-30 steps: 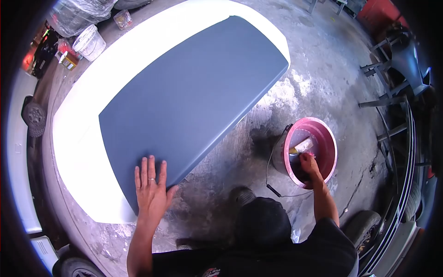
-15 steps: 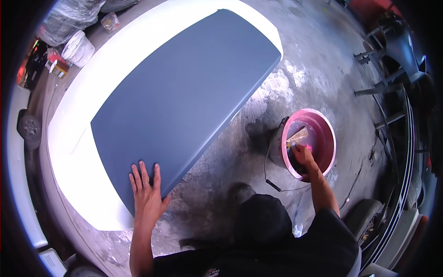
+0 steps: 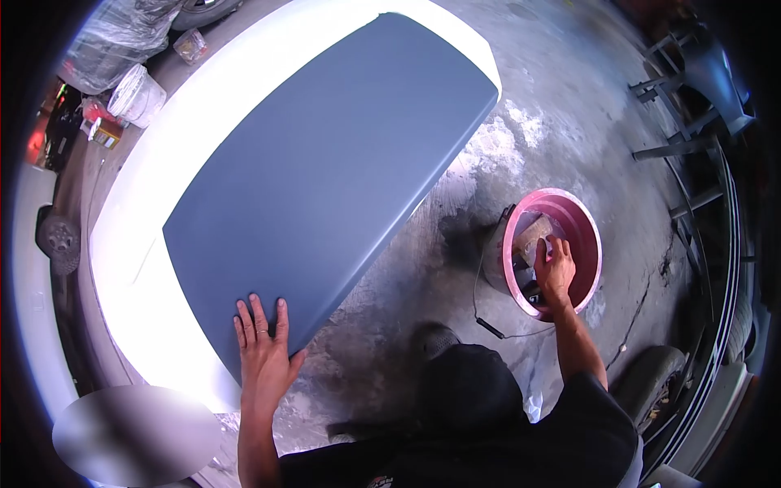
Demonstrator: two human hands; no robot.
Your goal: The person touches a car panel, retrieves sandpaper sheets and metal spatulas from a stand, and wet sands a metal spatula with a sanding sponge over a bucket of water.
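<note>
On the dark grey panel with a broad white border [image 3: 325, 154], my left hand [image 3: 264, 350] lies flat near the lower corner, fingers spread and nothing in it. My right hand [image 3: 556, 268] is inside the pink bucket [image 3: 592, 256], its thumb and fingers bent around a small pink item [image 3: 549, 249] that is mostly hidden. Beside those fingertips a tan block [image 3: 533, 232] rests in the bucket. Dark objects lie lower in the bucket, partly covered by the hand.
A black-gripped bucket handle [image 3: 490, 328] hangs toward the floor. Metal stands [image 3: 679, 149] and a tyre [image 3: 651, 382] are at the right. At upper left are a white bucket [image 3: 137, 96], a small can [image 3: 106, 132] and a plastic-wrapped object [image 3: 122, 45].
My right hand has moved up within the bucket, and its fingers have come around the pink item. The tan block sits at a different angle. My left hand stays flat on the panel.
</note>
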